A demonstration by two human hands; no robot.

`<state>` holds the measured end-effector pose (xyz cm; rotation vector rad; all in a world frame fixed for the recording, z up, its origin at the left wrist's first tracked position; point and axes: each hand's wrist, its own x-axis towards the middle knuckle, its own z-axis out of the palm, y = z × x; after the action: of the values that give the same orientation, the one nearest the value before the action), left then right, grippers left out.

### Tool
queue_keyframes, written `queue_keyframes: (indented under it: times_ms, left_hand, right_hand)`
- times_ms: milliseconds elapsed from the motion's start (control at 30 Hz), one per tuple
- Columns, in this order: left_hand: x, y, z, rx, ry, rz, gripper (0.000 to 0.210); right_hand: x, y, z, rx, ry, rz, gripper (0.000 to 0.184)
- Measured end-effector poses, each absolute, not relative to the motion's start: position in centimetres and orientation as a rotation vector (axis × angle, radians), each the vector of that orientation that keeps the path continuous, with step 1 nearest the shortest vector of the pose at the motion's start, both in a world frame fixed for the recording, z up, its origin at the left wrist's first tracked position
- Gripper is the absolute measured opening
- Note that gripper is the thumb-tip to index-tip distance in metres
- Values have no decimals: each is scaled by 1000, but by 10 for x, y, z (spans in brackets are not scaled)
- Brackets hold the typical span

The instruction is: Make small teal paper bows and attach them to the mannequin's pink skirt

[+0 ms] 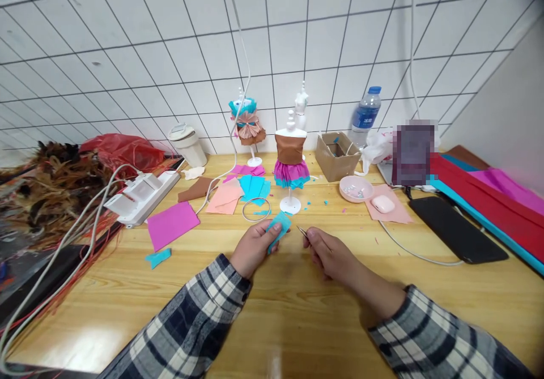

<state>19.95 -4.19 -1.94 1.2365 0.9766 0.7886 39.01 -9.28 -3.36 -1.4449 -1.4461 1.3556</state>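
My left hand pinches a folded strip of turquoise crepe paper between thumb and fingers, above the table. To its right, my right hand is closed around a small metal tool with a slim pointed tip; the rest of it is hidden by the fingers. The tip points toward the turquoise strip, with a gap between them. Just beyond both hands stands a small white dress form wearing a brown top and a magenta and turquoise ruffled skirt. A metal ring lies beside the left hand.
Behind are another dressed form, a cardboard box, and a pink bowl. Magenta, peach and turquoise sheets lie left. A power strip with cables sits farther left; a black phone lies right.
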Motion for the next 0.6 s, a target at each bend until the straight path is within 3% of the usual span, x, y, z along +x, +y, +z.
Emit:
queue_keyframes:
  times_ms: [400, 600]
  left_hand:
    - [203, -47, -12, 1217, 1047, 775, 36]
    - [203, -50, -11, 1216, 1109, 753, 38]
  right_hand:
    - [380, -98, -36, -1317, -1514, 1445, 47]
    - [380, -99, -29, -1335, -1674, 1264, 38]
